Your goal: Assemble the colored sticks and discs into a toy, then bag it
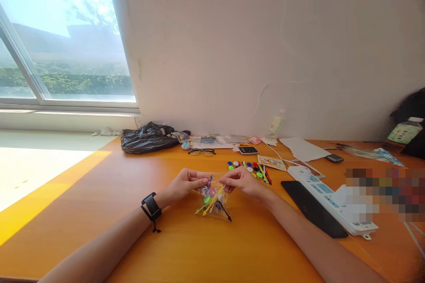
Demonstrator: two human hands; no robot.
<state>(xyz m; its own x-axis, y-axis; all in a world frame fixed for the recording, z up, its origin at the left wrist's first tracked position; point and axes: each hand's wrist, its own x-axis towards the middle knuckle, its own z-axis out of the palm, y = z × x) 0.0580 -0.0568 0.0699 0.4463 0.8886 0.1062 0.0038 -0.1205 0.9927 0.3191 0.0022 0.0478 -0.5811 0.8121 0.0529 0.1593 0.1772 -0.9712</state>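
Observation:
A clear plastic bag (214, 212) hangs between my hands over the table, its top edge pinched at both corners. Inside it are small colourful plastic parts: a yellow arrow-tipped stick (212, 201), a black one (226, 212), a blue tip and green and pink pieces. My left hand (187, 184) grips the left side of the bag with thumb and fingers together. At the right side, my right hand (244, 181) pinches the bag the same way. Just beyond my right hand lie several coloured round pieces (249, 169) and sticks (264, 174).
Behind are a black plastic bag (149, 138), glasses (202, 152), a small black-faced device (248, 150) and a bottle (276, 124). To the right lie a dark phone-like slab (312, 208), a white power strip (327, 196) with cables and white paper (303, 149).

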